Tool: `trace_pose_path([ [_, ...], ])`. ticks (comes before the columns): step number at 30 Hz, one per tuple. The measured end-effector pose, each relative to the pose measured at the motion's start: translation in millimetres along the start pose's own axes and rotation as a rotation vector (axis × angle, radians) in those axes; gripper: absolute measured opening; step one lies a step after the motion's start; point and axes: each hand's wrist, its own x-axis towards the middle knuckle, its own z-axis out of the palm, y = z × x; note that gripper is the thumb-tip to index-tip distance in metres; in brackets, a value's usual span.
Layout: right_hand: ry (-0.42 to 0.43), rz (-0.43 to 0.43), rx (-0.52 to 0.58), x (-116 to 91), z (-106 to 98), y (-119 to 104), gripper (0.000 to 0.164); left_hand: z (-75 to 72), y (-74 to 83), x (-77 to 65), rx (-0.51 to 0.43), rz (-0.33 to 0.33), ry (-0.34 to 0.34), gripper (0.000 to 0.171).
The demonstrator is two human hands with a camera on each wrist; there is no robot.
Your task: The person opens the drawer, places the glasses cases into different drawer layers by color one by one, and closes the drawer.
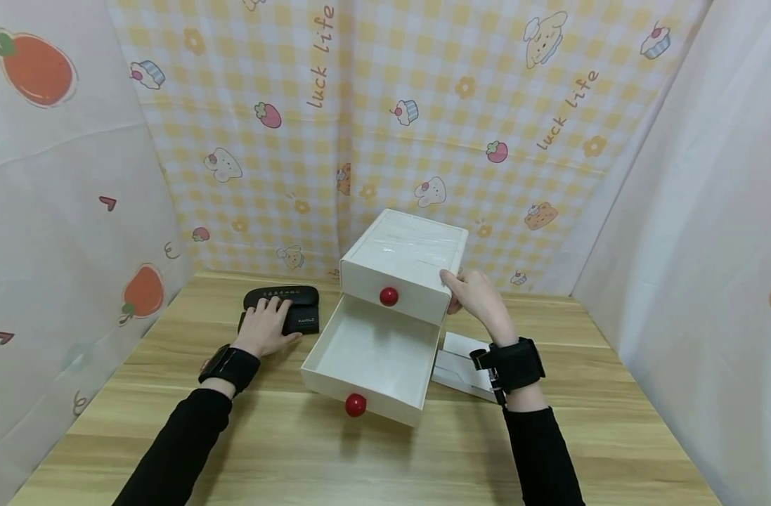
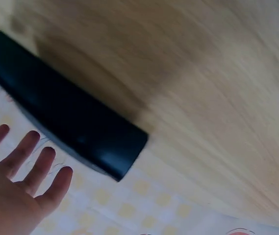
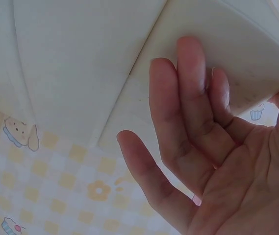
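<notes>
My left hand (image 1: 265,330) reaches over a black glasses case (image 1: 306,320) lying on the table. In the left wrist view its fingers (image 2: 36,161) are spread along one long side of the case (image 2: 70,103), and the thumb is at the far end. A white desktop drawer box (image 1: 417,242) stands in the middle, its lower drawer (image 1: 379,351) pulled out with nothing inside. My right hand (image 1: 480,299) holds the box's upper right front corner, thumb at the top edge. Its other fingers (image 3: 164,93) lie against the box's side in the right wrist view.
Red round knobs (image 1: 389,296) sit on the drawer fronts. White flat pieces (image 1: 464,365) lie on the wooden table (image 1: 284,450) to the right of the box, partly hidden by my wrist. A checked curtain (image 1: 385,154) hangs right behind the table.
</notes>
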Motion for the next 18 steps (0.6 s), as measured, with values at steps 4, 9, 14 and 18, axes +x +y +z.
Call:
trace_pose_path([
  [4, 0.0, -0.001, 0.01, 0, 1, 1, 0.055, 8.2, -5.0, 4.2, 0.002, 0.0, -0.056, 0.079],
  [9, 0.008, -0.005, 0.009, 0, 1, 2, 0.057, 17.1, -10.7, 5.7, 0.009, -0.007, -0.058, 0.078],
  [14, 0.012, -0.008, 0.02, 1, 1, 2, 0.056, 22.8, -14.1, 6.8, 0.011, 0.006, -0.024, 0.078],
  [18, 0.011, -0.006, 0.014, 1, 1, 2, 0.056, 25.4, -14.7, 6.7, 0.002, 0.011, -0.034, 0.077],
])
